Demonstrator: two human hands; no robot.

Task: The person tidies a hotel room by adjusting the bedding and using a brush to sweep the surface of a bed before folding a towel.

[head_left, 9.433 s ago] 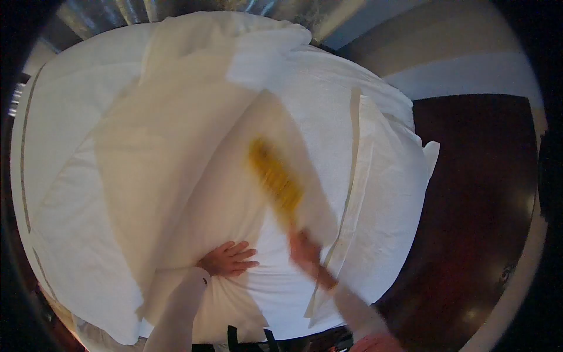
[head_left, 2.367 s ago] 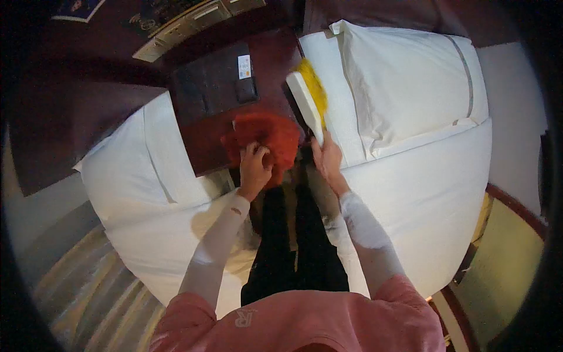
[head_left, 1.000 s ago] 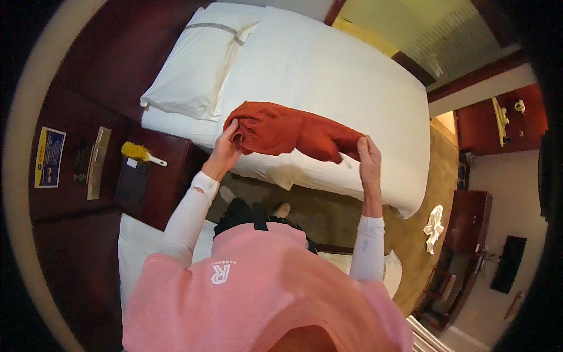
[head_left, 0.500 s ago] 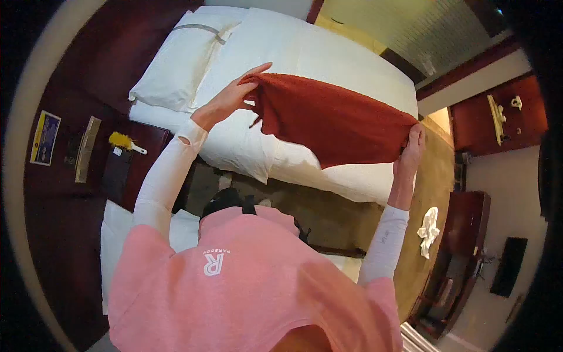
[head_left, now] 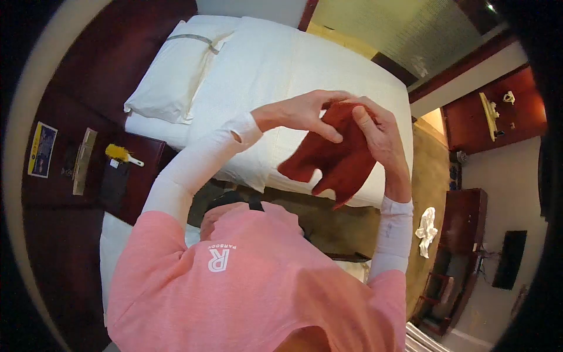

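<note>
A dark red cloth [head_left: 334, 152] hangs from my two hands above the white bed [head_left: 293, 64], gathered and doubled over, its uneven lower edges dangling. My left hand [head_left: 308, 114] grips its top edge, thumb in front and fingers behind, partly hidden. Close beside it, my right hand [head_left: 378, 129] pinches the same cloth at the upper right, thumb laid over the front. The fingertips of both hands nearly meet at the top; whether they touch I cannot tell.
A white pillow [head_left: 167, 82] with a grey stripe lies at the bed's left end. On the dark nightstand [head_left: 149, 149] rests a yellow-headed brush [head_left: 120, 154]. A crumpled white cloth [head_left: 427, 229] is on the floor to the right, near a dark wooden cabinet [head_left: 467, 214].
My hands have come together, the left one moving right. The red cloth, stretched wide between them before, is now folded and bunched, hanging downward.
</note>
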